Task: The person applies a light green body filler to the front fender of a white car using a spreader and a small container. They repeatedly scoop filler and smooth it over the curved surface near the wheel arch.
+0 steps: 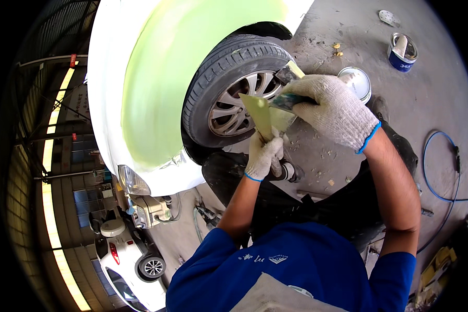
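Observation:
My left hand (pixel 265 154), in a white knit glove, is closed around a flat putty spreader (pixel 258 115) coated with pale yellow-green filler. My right hand (pixel 338 107), gloved the same way, grips a putty knife (pixel 287 102) whose blade points toward the spreader. Another flat dark piece with pale green filler (pixel 290 72) juts out beyond the right hand's knuckles; what holds it is hidden. Both tools are in front of the car wheel (pixel 239 93). Above the wheel, the white car's fender bears a wide, smooth pale green patch (pixel 161 83).
An opened blue tin (pixel 402 53) stands at far right, with a white round tin (pixel 356 83) nearer my right hand. A blue hose (pixel 426 151) curls across the floor at right. A machine (pixel 150 209) and another white car (pixel 132 268) are at lower left.

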Demonstrator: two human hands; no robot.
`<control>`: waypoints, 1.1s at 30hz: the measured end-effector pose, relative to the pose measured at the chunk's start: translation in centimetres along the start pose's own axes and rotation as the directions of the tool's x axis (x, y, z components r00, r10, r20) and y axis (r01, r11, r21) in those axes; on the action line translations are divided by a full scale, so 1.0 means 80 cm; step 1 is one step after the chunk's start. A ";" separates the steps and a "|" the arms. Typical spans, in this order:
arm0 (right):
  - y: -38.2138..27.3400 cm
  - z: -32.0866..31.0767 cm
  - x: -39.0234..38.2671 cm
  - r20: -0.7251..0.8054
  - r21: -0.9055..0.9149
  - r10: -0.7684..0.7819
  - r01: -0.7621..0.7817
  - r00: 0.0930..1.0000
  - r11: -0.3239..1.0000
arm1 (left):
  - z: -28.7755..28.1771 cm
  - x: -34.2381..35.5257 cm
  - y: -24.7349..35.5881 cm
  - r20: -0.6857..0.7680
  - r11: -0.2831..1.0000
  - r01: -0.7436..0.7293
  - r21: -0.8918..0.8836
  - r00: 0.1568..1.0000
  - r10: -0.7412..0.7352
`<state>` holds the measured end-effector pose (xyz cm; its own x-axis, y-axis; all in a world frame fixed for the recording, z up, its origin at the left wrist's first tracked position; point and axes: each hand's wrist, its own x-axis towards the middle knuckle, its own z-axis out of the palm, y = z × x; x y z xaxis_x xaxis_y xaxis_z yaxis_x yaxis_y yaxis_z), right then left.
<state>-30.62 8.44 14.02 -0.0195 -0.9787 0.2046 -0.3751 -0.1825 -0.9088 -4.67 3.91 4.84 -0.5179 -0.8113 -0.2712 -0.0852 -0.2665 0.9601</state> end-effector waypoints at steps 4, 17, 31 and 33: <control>-0.007 0.014 0.004 -0.171 0.170 -0.086 0.116 0.981 0.979 | 0.007 -0.004 0.008 0.063 0.960 -0.091 0.264 0.995 0.078; -0.001 0.047 0.018 -0.005 0.078 -0.078 0.078 0.997 0.994 | -0.031 0.002 -0.005 0.096 0.875 -0.255 0.411 0.967 0.236; 0.029 0.014 0.035 -0.158 0.190 0.348 -0.317 0.924 0.929 | -0.049 0.113 0.043 0.305 0.929 -0.179 0.323 0.949 0.078; 0.034 0.015 0.034 -0.292 0.271 0.296 -0.218 0.909 0.937 | -0.042 0.114 0.032 0.316 0.913 -0.249 0.323 0.938 0.144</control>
<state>-30.56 5.16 11.69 -0.3998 -0.9163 0.0229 -0.0964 0.0171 -0.9952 -6.74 -5.92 4.61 -0.7669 -0.6348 -0.0940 -0.2234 0.1267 0.9665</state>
